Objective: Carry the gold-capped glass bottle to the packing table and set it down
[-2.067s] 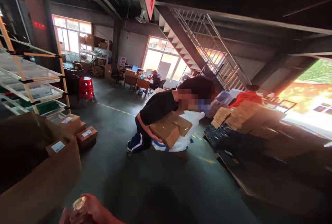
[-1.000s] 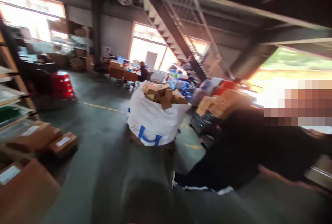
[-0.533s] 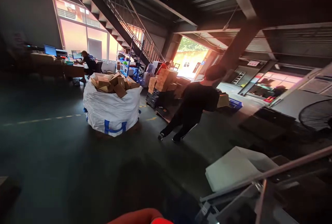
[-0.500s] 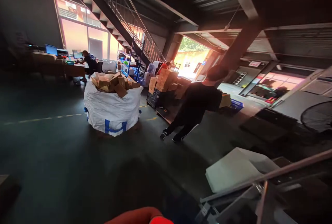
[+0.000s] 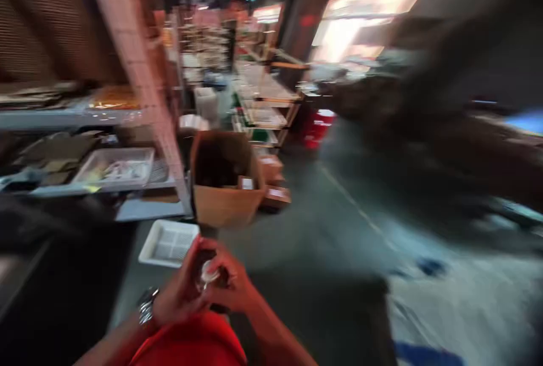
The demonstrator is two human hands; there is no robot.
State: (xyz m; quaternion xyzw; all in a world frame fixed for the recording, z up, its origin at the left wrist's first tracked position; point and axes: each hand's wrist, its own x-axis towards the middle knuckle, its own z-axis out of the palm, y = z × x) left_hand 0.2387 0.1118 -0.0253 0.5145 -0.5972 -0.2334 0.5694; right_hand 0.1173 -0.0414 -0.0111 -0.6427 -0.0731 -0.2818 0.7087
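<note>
Head view swings off co-worker, back to shelving; now both hands meet before open carton (image 5: 224, 185): left hand (image 5: 178, 295), right hand (image 5: 233, 289) clasp small shiny object (image 5: 207, 271).

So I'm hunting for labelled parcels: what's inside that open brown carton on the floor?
The open carton shows a dark interior and one small box with a pale label at its right edge. Blur and its front wall hide anything deeper.

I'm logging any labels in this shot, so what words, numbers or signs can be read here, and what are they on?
None can be read; the picture is motion-blurred.
White labels on the small cartons by the open cardboard box: too blurred to read.
Red patch on the dark pillar: blurred, no characters legible.
Small shiny object held in both hands: no text visible.
</note>
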